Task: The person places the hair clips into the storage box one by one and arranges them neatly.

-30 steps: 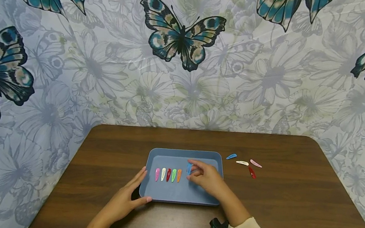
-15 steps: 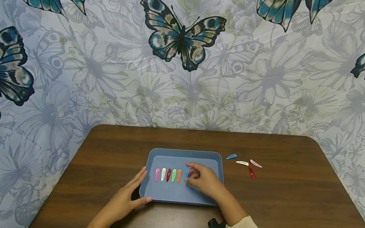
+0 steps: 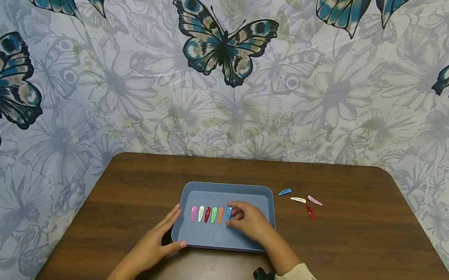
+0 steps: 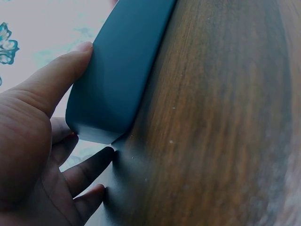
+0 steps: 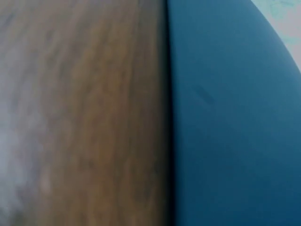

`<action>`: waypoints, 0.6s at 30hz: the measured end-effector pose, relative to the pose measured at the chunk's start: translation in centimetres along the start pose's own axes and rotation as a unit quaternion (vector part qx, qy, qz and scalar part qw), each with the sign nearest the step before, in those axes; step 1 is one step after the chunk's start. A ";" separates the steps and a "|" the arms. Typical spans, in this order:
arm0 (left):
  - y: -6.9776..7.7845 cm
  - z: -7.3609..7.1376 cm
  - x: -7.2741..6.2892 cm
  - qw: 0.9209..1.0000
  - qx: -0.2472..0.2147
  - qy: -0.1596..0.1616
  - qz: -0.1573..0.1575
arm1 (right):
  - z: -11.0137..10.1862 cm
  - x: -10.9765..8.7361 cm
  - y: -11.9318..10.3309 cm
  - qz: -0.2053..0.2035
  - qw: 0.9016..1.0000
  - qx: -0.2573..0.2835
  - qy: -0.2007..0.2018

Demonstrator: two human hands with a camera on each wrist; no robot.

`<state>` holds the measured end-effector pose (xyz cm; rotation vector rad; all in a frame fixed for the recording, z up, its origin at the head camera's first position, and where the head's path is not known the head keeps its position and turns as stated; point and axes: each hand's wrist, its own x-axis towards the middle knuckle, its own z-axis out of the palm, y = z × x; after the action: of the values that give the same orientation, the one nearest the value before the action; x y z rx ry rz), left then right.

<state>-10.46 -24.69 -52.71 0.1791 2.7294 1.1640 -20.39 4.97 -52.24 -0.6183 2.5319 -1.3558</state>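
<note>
In the head view, a blue-grey tray (image 3: pixel 219 240) holds a row of snap hair clips: a pink clip (image 3: pixel 193 214), a white clip (image 3: pixel 200 213), a red clip (image 3: pixel 207 214), a green clip (image 3: pixel 214 215) and an orange clip (image 3: pixel 220 215). Over the tray, right beside the orange one, my right hand (image 3: pixel 253 223) pinches a blue hair clip (image 3: pixel 229 213) between thumb and fingers, lengthwise like the row. My left hand (image 3: pixel 153 245) rests at the tray's near left corner, fingers extended along its side. The left wrist view shows the thumb (image 4: pixel 75 61) against the tray wall (image 4: pixel 122 61).
On the brown table (image 3: pixel 363 255), right of the tray, lie another blue clip (image 3: pixel 284 192), a white clip (image 3: pixel 298 199), a pink clip (image 3: pixel 315 200) and a red clip (image 3: pixel 310 212). Behind the table hangs a butterfly-print cloth (image 3: pixel 228 112). Only table and tray wall (image 5: pixel 225 132) show in the right wrist view.
My right hand has shifted slightly left with the blue hair clip, bringing it closer to the orange one. The left hand and tray have stayed in place.
</note>
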 end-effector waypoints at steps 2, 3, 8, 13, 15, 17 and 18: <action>0.0 0.0 0.0 1.000 -0.001 0.000 0.000 | 0.0 0.1 0.0 0.002 1.000 -0.004 -0.005; 0.0 0.0 0.0 1.000 -0.001 0.000 -0.001 | 0.1 0.2 0.0 0.002 1.000 -0.007 -0.006; 0.1 -0.1 0.1 1.000 -0.003 0.000 -0.003 | 0.3 0.4 0.1 0.010 1.000 -0.015 -0.010; 0.1 -0.1 0.0 1.000 -0.003 -0.002 -0.002 | 0.4 0.4 0.2 0.010 1.000 -0.025 -0.010; 0.1 -0.1 0.0 1.000 -0.004 -0.003 -0.002 | 0.5 0.4 0.3 0.008 0.999 -0.030 -0.009; 0.0 -0.1 0.0 1.000 -0.003 -0.005 -0.002 | 0.6 0.5 0.3 0.007 0.999 -0.034 -0.008; 0.0 -0.1 0.0 1.000 -0.003 -0.005 -0.002 | 0.6 0.5 0.3 0.008 0.999 -0.035 -0.008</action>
<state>-10.50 -24.70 -52.64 0.1775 2.7156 1.1676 -20.72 4.44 -52.83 -0.6179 2.5769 -1.2565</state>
